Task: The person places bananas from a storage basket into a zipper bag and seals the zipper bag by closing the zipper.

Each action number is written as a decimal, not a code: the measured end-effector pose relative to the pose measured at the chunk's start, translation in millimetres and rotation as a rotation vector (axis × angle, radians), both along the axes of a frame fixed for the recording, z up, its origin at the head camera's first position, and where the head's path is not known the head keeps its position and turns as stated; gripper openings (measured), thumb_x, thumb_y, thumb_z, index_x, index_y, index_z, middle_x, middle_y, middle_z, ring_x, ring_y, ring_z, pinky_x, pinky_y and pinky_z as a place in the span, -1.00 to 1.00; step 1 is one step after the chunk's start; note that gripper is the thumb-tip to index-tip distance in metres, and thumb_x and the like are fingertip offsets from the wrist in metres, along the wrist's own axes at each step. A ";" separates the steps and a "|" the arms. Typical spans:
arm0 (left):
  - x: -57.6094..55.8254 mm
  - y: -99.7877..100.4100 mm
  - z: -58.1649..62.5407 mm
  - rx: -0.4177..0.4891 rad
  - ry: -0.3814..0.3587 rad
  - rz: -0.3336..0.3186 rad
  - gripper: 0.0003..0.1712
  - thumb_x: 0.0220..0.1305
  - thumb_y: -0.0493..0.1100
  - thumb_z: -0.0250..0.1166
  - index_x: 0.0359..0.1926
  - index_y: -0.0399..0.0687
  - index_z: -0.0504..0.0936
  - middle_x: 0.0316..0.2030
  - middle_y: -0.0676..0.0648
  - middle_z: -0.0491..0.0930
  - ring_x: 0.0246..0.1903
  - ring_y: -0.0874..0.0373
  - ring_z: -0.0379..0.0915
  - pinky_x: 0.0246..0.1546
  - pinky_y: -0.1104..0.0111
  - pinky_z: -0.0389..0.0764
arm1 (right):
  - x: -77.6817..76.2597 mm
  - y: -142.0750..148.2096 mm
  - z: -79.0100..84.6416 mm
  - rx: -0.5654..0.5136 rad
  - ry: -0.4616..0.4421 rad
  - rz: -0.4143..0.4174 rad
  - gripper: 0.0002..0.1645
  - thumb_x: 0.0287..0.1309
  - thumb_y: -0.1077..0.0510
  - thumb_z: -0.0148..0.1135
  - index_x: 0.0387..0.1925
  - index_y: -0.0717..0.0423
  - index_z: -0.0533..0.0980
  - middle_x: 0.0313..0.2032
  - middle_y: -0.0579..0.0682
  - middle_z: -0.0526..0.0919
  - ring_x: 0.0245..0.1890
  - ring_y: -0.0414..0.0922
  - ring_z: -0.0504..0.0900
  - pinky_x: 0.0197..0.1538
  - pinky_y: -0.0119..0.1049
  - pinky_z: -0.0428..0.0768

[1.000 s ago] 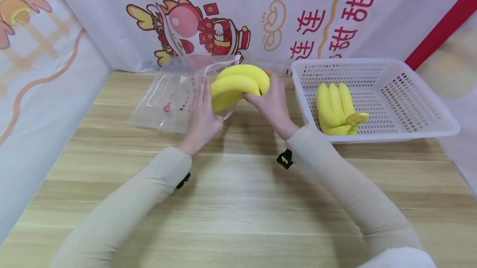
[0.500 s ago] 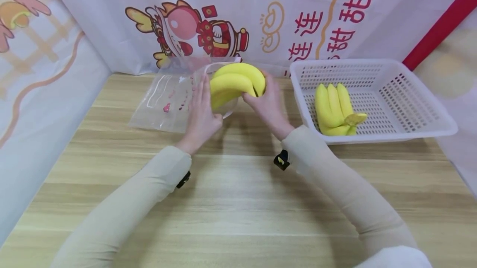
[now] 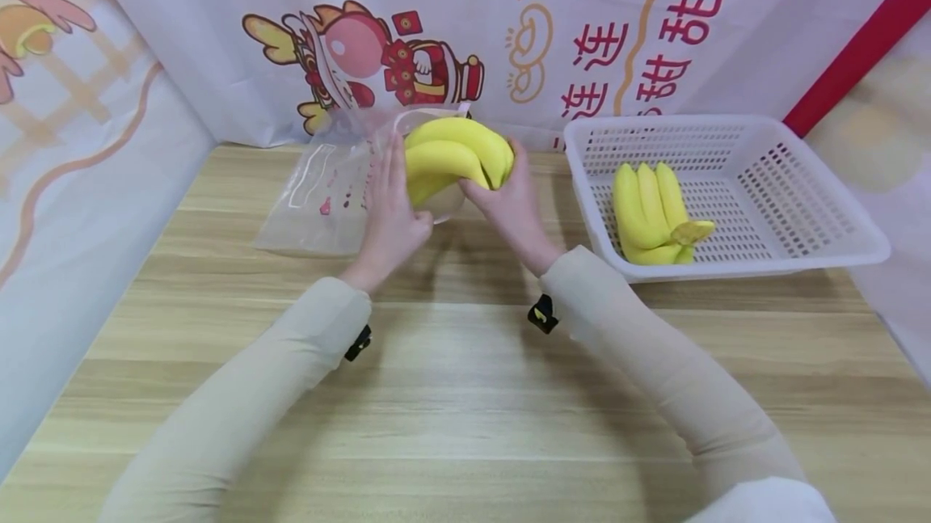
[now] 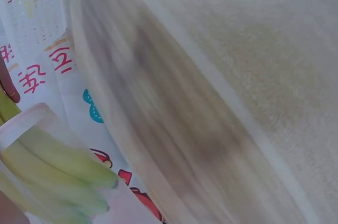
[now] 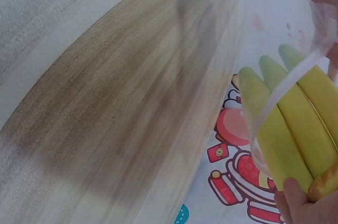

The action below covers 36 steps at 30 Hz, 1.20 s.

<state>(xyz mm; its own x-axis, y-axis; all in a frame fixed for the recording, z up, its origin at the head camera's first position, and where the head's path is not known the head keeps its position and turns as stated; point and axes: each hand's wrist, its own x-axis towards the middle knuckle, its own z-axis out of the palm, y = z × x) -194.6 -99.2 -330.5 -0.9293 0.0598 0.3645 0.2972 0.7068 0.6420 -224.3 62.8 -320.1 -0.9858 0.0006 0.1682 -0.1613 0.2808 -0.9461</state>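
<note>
A bunch of yellow bananas [image 3: 451, 153] is held up at the back middle of the table. My right hand [image 3: 512, 204] grips it at the stem end, thumb in front. A clear plastic bag [image 3: 316, 200] with pink print lies to the left, its mouth around the bunch's tips. My left hand [image 3: 393, 220] holds the bag's mouth, fingers pointing up along it. Through the film, the left wrist view shows banana tips [image 4: 63, 168] inside the bag. The bag's white rim [image 5: 288, 78] crosses over the bananas [image 5: 288, 131] in the right wrist view.
At the right stands a white perforated plastic basket [image 3: 771, 266], with another bunch of bananas [image 3: 650, 212] at its left end. A printed cloth [image 3: 538, 62] hangs close behind the wooden table [image 3: 465, 394]. More cloth [image 3: 94, 183] borders the left side.
The right hand and its bananas have shifted slightly left, a little further into the bag. My left hand stays nearly in place at the bag's mouth.
</note>
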 end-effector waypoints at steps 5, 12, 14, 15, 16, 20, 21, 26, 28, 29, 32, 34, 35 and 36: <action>-1.7 -1.0 4.0 0.009 0.003 0.000 0.16 -0.03 -0.44 0.21 0.51 -0.13 -0.27 0.54 -0.10 -0.27 0.52 -0.04 -0.36 0.51 -0.03 -0.24 | -1.7 -1.9 -0.9 -0.003 0.052 0.020 -0.47 -0.05 0.19 0.37 -0.02 0.19 0.39 -0.28 -0.04 0.50 -0.31 -0.20 0.45 -0.21 -0.38 0.51; -3.7 -2.3 6.8 0.005 0.024 -0.015 0.16 -0.02 -0.44 0.21 0.51 -0.12 -0.27 0.54 -0.09 -0.28 0.53 -0.02 -0.38 0.51 -0.04 -0.25 | 0.8 -1.8 0.3 0.026 -0.061 0.022 -0.08 0.00 0.07 0.38 0.35 0.09 0.13 0.12 0.06 0.43 -0.01 -0.14 0.44 0.10 -0.27 0.52; -3.8 -2.8 7.0 0.001 0.022 -0.021 0.16 -0.01 -0.44 0.22 0.51 -0.13 -0.27 0.54 -0.09 -0.28 0.53 -0.01 -0.40 0.51 -0.02 -0.26 | 0.6 -2.5 0.3 0.034 -0.074 0.028 -0.05 0.01 0.05 0.38 0.37 0.03 0.11 0.14 0.03 0.43 0.01 -0.15 0.44 0.11 -0.27 0.51; -3.9 -3.0 6.9 0.000 0.024 -0.025 0.16 -0.02 -0.44 0.21 0.51 -0.13 -0.27 0.54 -0.09 -0.28 0.53 -0.01 -0.40 0.51 -0.02 -0.27 | 0.5 -3.0 0.5 0.035 -0.079 0.032 -0.05 0.02 0.04 0.38 0.38 0.02 0.10 0.14 0.03 0.43 0.02 -0.15 0.44 0.11 -0.27 0.51; -3.8 -3.0 7.0 0.000 0.026 -0.029 0.15 -0.02 -0.44 0.21 0.51 -0.14 -0.27 0.54 -0.09 -0.28 0.53 -0.02 -0.41 0.51 -0.02 -0.28 | 0.3 -3.4 0.8 0.032 -0.085 0.037 -0.05 0.02 0.04 0.37 0.38 0.01 0.09 0.14 0.03 0.43 0.01 -0.15 0.44 0.11 -0.27 0.52; -3.3 -2.2 8.0 0.002 0.026 -0.041 0.14 -0.01 -0.44 0.20 0.51 -0.15 -0.26 0.54 -0.10 -0.27 0.53 -0.02 -0.40 0.52 -0.01 -0.29 | -0.8 -4.4 2.0 0.037 -0.109 0.040 -0.06 0.02 0.04 0.37 0.37 0.06 0.10 0.12 0.05 0.44 0.00 -0.14 0.45 0.09 -0.26 0.53; -3.1 -2.0 8.3 0.002 0.025 -0.043 0.13 -0.01 -0.44 0.19 0.51 -0.15 -0.26 0.54 -0.10 -0.26 0.53 -0.02 -0.39 0.52 -0.01 -0.30 | -1.1 -4.3 2.1 0.039 -0.117 0.037 -0.06 0.02 0.04 0.37 0.36 0.08 0.10 0.12 0.05 0.44 0.00 -0.13 0.45 0.09 -0.26 0.53; -3.8 -1.4 7.7 0.014 0.013 -0.045 0.14 -0.01 -0.45 0.19 0.51 -0.15 -0.27 0.54 -0.11 -0.25 0.53 -0.02 -0.39 0.52 -0.01 -0.29 | -4.5 -3.8 0.7 0.035 -0.181 0.032 -0.07 0.02 0.02 0.37 0.32 0.13 0.08 0.18 0.13 0.43 0.06 -0.08 0.50 0.12 -0.26 0.56; -4.9 -1.2 7.1 0.041 0.005 -0.045 0.15 -0.02 -0.45 0.20 0.51 -0.14 -0.27 0.54 -0.09 -0.26 0.53 -0.01 -0.40 0.51 -0.02 -0.29 | -6.0 -3.5 0.4 0.034 -0.201 0.041 -0.07 0.03 0.03 0.36 0.32 0.13 0.07 0.20 0.15 0.41 0.10 -0.06 0.50 0.13 -0.26 0.57; -5.6 -1.1 6.7 0.058 0.001 -0.045 0.16 -0.02 -0.45 0.21 0.51 -0.13 -0.27 0.54 -0.07 -0.27 0.53 0.00 -0.40 0.51 -0.02 -0.29 | -6.7 -3.5 0.4 0.044 -0.207 0.048 -0.07 0.03 0.03 0.36 0.33 0.13 0.07 0.21 0.16 0.41 0.11 -0.05 0.50 0.14 -0.25 0.57; -7.5 -1.0 6.2 0.103 -0.002 -0.044 0.17 -0.02 -0.46 0.21 0.52 -0.05 -0.27 0.54 0.00 -0.28 0.53 0.06 -0.41 0.51 -0.03 -0.28 | -7.9 -3.7 0.2 0.063 -0.220 0.093 -0.07 0.04 0.06 0.34 0.34 0.13 0.06 0.25 0.15 0.37 0.14 -0.06 0.47 0.16 -0.25 0.56; -8.7 -0.8 5.9 0.121 -0.001 -0.042 0.18 -0.02 -0.47 0.22 0.52 0.00 -0.27 0.54 0.04 -0.29 0.52 0.09 -0.39 0.51 -0.03 -0.27 | -7.7 -3.9 0.1 0.067 -0.228 0.129 -0.07 0.05 0.08 0.32 0.36 0.11 0.04 0.25 0.14 0.35 0.13 -0.06 0.45 0.15 -0.25 0.56; -9.1 -0.7 6.1 0.127 -0.001 -0.041 0.19 -0.02 -0.47 0.22 0.52 0.02 -0.27 0.54 0.06 -0.29 0.52 0.10 -0.39 0.51 -0.04 -0.26 | -7.4 -3.9 -0.1 0.065 -0.228 0.148 -0.07 0.06 0.09 0.31 0.37 0.11 0.03 0.25 0.14 0.34 0.13 -0.05 0.44 0.14 -0.24 0.56; -9.1 -0.7 6.4 0.132 -0.004 -0.040 0.19 -0.02 -0.47 0.21 0.52 0.04 -0.27 0.54 0.07 -0.29 0.52 0.11 -0.39 0.50 -0.04 -0.26 | -7.2 -3.7 -0.5 0.059 -0.227 0.165 -0.07 0.08 0.10 0.30 0.37 0.10 0.02 0.25 0.14 0.34 0.12 -0.05 0.44 0.13 -0.24 0.57</action>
